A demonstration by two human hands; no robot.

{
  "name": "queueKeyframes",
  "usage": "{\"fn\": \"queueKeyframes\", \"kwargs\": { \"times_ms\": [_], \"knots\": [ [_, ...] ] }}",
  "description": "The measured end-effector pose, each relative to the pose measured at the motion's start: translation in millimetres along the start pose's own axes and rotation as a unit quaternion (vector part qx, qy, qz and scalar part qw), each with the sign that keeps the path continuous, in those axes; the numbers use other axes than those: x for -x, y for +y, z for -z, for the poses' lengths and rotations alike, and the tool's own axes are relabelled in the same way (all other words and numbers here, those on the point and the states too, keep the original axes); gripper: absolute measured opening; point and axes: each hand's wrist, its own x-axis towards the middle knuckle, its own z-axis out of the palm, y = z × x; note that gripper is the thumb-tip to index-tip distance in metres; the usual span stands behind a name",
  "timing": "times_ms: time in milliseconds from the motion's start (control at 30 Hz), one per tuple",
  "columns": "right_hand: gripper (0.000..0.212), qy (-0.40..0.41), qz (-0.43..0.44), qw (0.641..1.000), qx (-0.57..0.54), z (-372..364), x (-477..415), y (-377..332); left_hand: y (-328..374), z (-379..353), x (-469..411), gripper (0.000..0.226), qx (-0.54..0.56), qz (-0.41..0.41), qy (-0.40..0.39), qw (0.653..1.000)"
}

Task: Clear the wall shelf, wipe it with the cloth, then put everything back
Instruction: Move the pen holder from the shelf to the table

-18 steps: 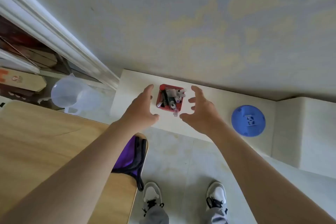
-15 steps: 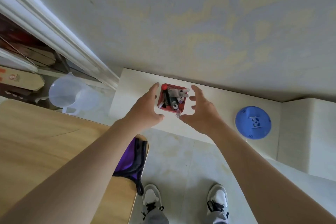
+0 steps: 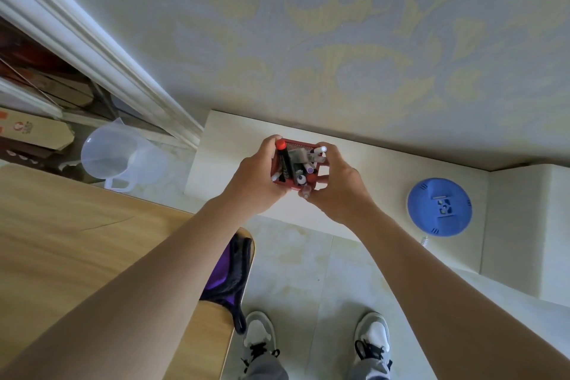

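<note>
while both hands clasp the red holder (image 3: 294, 168) on the white shelf (image 3: 385, 163), the clearing step looks under way. left hand (image 3: 257, 177) presses one side, right hand (image 3: 337, 185) the other, fingers curled around its walls. next comes a level lift, since loose markers (image 3: 303, 163) stand inside and could tip. holder is square, mesh-like; shelf smooth and matte. a round blue disc (image 3: 439, 207) remains further right; the purple cloth (image 3: 226, 271) waits on the wooden table (image 3: 77, 241).

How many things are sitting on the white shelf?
2. A red pen holder full of markers, near the middle, gripped by the left hand and right hand; and a round blue disc toward the right end. The hands may hide something small.
</note>
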Motion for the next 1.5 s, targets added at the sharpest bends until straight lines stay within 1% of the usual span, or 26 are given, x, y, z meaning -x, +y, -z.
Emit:
{"fn": "queueKeyframes", "kwargs": {
  "times_ms": [200,400,533,700,933,1067,1200,1400,1500],
  "knots": [
    [0.075,-0.004,0.003,1.0,-0.006,-0.6,19.0,-14.2,4.0,19.9,22.8,0.08,0.004,-0.011,-0.007,1.0],
    [0.073,-0.025,0.034,0.999,-0.007,-19.2,42.1,-56.9,-6.1,64.5,66.1,0.079,0.02,-0.001,-0.002,1.0],
    [0.074,-0.05,0.066,0.997,-0.004,-53.0,56.8,-93.5,-26.6,106.2,102.2,0.079,0.025,0.026,0.008,0.999],
    [0.076,-0.085,0.097,0.992,0.001,-113.6,71.1,-128.0,-60.8,150.3,147.8,0.077,0.038,0.056,0.023,0.997],
    [0.075,-0.138,0.091,0.986,0.032,-185.7,82.0,-145.5,-128.1,169.4,191.9,0.082,0.051,0.104,0.038,0.993],
    [0.076,-0.14,0.083,0.986,0.043,-217.9,90.9,-144.3,-160.5,168.6,203.5,0.084,0.051,0.124,0.035,0.99],
    [0.079,-0.125,0.079,0.988,0.051,-239.2,97.1,-138.9,-184.8,161.8,207.5,0.086,0.053,0.129,0.028,0.99],
    [0.082,-0.093,0.063,0.992,0.063,-246.0,97.1,-136.4,-191.8,154.2,198.3,0.084,0.066,0.111,0.032,0.991],
    [0.076,-0.071,0.052,0.994,0.067,-244.1,93.1,-136.9,-190.3,152.0,188.0,0.085,0.068,0.101,0.027,0.992]
  ]
}}
